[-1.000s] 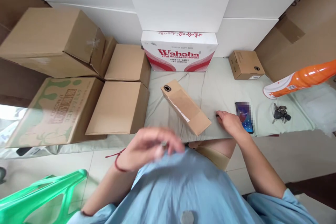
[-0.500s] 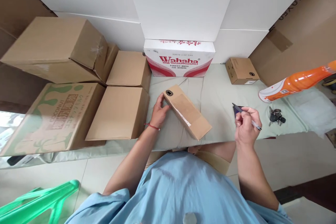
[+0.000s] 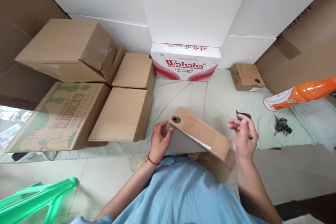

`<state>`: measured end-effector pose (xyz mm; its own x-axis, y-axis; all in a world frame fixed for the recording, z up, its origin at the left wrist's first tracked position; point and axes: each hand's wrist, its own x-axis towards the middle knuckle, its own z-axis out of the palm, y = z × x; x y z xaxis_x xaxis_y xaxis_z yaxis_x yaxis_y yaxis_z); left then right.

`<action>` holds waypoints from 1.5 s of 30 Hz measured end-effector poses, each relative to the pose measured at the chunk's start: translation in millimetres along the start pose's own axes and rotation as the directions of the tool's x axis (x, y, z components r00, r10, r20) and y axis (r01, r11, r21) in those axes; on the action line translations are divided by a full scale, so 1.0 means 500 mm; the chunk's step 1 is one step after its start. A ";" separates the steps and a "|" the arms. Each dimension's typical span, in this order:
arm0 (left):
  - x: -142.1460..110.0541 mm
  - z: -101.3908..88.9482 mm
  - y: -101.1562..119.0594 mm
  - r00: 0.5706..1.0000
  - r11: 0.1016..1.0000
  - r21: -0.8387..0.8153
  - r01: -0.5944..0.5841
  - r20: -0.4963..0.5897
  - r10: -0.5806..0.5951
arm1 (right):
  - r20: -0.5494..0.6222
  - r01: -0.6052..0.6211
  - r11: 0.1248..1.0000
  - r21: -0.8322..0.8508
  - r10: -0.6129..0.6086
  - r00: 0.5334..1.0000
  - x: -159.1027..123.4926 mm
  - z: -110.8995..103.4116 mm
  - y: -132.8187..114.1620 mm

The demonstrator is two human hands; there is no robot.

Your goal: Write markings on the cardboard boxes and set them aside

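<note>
A long, narrow cardboard box [image 3: 207,133] lies slanted before me at the table's front edge, with a dark oval mark at its left end and clear tape on top. My left hand [image 3: 159,143] is beside that left end, fingers apart and fingertips close against the corner; whether they press on it I cannot tell. To the right of the box, my right hand [image 3: 244,138] is raised and closed around a slim pen [image 3: 250,135], mostly hidden by the fingers. Behind that hand, a small dark flat object [image 3: 245,115] rests on the cloth.
Several cardboard boxes [image 3: 119,112] are stacked at left. A white and red Wahaha carton [image 3: 186,64] stands against the wall. At right are a small box [image 3: 246,77], an orange bottle [image 3: 301,94] and keys [image 3: 282,126]. A green stool [image 3: 39,196] is on the floor.
The long box has come nearer to me and turned flatter across the view. My left hand has moved nearer with it. My right hand has shifted its fingers around the pen.
</note>
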<state>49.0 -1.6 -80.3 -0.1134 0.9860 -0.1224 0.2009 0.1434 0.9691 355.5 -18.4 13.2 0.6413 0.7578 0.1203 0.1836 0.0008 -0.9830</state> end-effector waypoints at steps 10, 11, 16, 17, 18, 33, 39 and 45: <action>-0.031 0.040 0.083 0.893 0.986 -0.133 0.098 0.448 -0.028 | 0.425 0.147 0.938 -0.314 0.001 0.905 -0.121 -0.046 0.028; -0.032 0.047 0.092 0.890 0.986 -0.144 0.083 0.456 -0.008 | 0.435 0.168 0.934 -0.317 -0.014 0.900 -0.132 -0.040 0.031; -0.044 0.066 0.117 0.843 0.979 -0.201 0.032 0.531 0.082 | 0.388 0.154 0.913 -0.378 0.005 0.922 -0.135 -0.028 0.035; -0.049 0.067 0.118 0.825 0.981 -0.196 -0.004 0.554 0.114 | 0.375 0.152 0.903 -0.401 0.010 0.927 -0.129 -0.030 0.032; -0.054 0.068 0.117 0.802 0.982 -0.183 -0.055 0.578 0.153 | 0.361 0.151 0.893 -0.425 0.014 0.932 -0.124 -0.034 0.028; -0.053 0.077 0.103 0.827 0.933 -0.227 0.280 0.550 -0.114 | 0.249 -0.225 0.944 -0.239 0.284 0.926 -0.049 -0.050 -0.029; -0.074 0.096 0.132 0.783 0.829 -0.404 0.388 0.618 -0.066 | 0.375 -0.312 0.945 -0.096 0.325 0.868 -0.068 -0.014 0.014; -0.066 0.058 0.129 0.990 0.983 0.181 -0.015 0.140 -0.011 | 0.292 0.092 0.881 -0.464 0.054 0.955 -0.054 -0.010 0.120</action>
<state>93.8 -22.2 -20.0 0.0213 0.9866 -0.1617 0.3750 0.1421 0.9161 353.2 -42.1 -48.2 0.4051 0.9140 0.0215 0.5668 -0.2326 -0.7903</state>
